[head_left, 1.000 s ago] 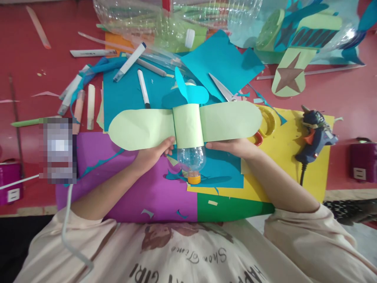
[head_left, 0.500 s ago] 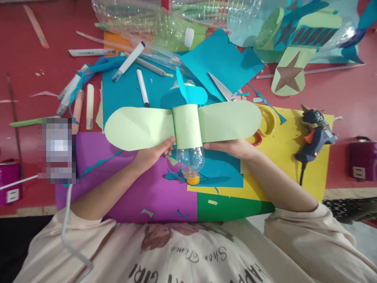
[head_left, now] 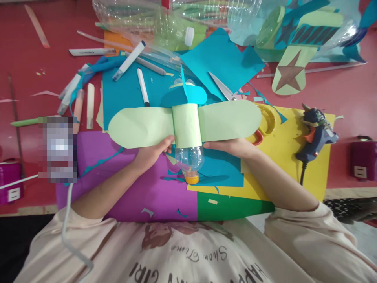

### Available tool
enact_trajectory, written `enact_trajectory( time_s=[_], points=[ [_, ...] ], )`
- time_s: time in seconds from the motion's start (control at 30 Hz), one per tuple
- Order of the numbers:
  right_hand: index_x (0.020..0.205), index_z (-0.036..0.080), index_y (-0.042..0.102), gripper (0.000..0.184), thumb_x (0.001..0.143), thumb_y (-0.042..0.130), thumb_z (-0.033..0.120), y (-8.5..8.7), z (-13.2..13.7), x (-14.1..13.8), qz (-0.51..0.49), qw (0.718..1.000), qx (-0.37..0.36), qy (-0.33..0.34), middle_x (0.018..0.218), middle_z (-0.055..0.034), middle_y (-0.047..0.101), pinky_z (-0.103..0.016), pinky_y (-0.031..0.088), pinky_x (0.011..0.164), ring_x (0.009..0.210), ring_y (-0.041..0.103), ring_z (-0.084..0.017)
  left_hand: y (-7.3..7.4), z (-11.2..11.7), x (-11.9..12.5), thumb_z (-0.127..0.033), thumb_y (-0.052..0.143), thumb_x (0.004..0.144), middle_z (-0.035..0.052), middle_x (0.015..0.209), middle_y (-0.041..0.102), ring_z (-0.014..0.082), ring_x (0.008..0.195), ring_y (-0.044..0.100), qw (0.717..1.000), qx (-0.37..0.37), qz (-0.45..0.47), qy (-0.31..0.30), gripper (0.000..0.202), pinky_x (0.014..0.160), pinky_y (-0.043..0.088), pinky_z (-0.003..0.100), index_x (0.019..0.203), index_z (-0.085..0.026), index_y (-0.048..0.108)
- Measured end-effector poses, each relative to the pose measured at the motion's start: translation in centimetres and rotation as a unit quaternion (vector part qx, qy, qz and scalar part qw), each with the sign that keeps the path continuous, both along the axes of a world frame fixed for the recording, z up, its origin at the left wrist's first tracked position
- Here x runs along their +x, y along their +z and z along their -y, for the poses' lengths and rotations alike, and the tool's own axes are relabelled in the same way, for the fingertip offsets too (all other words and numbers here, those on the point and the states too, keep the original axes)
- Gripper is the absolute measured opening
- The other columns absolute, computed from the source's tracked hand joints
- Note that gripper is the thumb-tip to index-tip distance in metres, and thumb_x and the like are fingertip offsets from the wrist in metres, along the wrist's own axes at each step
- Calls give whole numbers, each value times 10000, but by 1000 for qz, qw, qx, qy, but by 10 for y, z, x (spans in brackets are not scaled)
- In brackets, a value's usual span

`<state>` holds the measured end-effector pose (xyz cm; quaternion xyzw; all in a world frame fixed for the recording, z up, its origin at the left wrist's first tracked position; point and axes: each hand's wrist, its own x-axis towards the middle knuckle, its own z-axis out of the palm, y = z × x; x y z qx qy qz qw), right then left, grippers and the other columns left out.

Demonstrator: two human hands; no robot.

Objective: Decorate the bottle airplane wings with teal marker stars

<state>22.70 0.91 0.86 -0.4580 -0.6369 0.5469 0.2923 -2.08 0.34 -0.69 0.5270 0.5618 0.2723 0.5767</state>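
Note:
A model airplane (head_left: 187,126) made from a clear plastic bottle lies level between my hands. Pale green paper wraps its middle, and two rounded wings of the same paper stretch out to the sides. Its orange cap (head_left: 192,179) points toward me, and blue paper tail fins (head_left: 191,94) stand at the far end. My left hand (head_left: 149,158) grips it beneath the left wing near the body, thumb at the wing's rear edge. Under the right wing, my right hand (head_left: 231,147) supports it with fingertips beside the bottle; most of those fingers are hidden by the paper.
A glue gun (head_left: 316,137) rests on yellow paper at right, near scissors with yellow handles (head_left: 268,120). Several markers (head_left: 129,61) lie at upper left beside blue sheets (head_left: 222,65). Clear plastic bottles (head_left: 138,19) and a star-decorated model (head_left: 290,72) sit at the back.
The airplane has tilted slightly in my hands: the left wing tip shifts inward, and the upright tail fin now stands straighter. Both hands keep nearly the same place.

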Motion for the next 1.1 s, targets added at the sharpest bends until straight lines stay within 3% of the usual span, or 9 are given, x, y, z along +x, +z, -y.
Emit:
enact_trajectory(
  time_s=[0.43,0.63,0.77,0.87,1.0,1.1],
  points=[
    [1124,239,696,648,702,656,730,-1,0,-1,1,1000,3,-5,1051,-68,755,-494,505,1071,1172,631,-316,11,-1,7,-507,610,770,-18,500,505,139,501,518,1000,5,0,7,404,618,502,285,500,-234,484],
    [1034,245,710,541,687,708,659,2,1,-2,-3,1000,-8,-21,911,-49,752,-469,544,1000,1036,673,-292,7,0,4,-544,585,789,-25,488,487,139,527,532,1000,-12,-11,10,458,655,493,278,486,-233,436],
    [748,243,668,431,630,758,647,4,4,-2,-10,997,-48,-54,670,-14,672,-403,583,836,762,658,-229,2,2,2,-579,566,792,-18,517,515,147,544,547,999,-23,-15,27,459,641,491,282,516,-233,444],
    [531,236,527,497,697,699,671,4,8,-8,-40,989,-95,-110,504,21,533,-327,544,663,526,523,-136,1,2,3,-592,571,779,-17,529,523,147,541,548,999,-30,-14,34,451,638,496,285,534,-233,449],
    [572,216,533,444,754,695,588,5,13,-19,-114,956,-187,-195,486,47,506,-268,417,449,388,418,-74,4,1,4,-587,576,784,-15,515,513,144,539,546,999,-42,-18,28,478,656,504,286,507,-233,411],
    [599,201,557,405,729,729,544,5,15,-23,-160,940,-232,-195,516,42,536,-254,375,380,365,435,-68,7,1,5,-574,572,796,-15,504,502,143,539,552,998,-47,-18,21,486,670,517,284,496,-233,399]
  ],
)
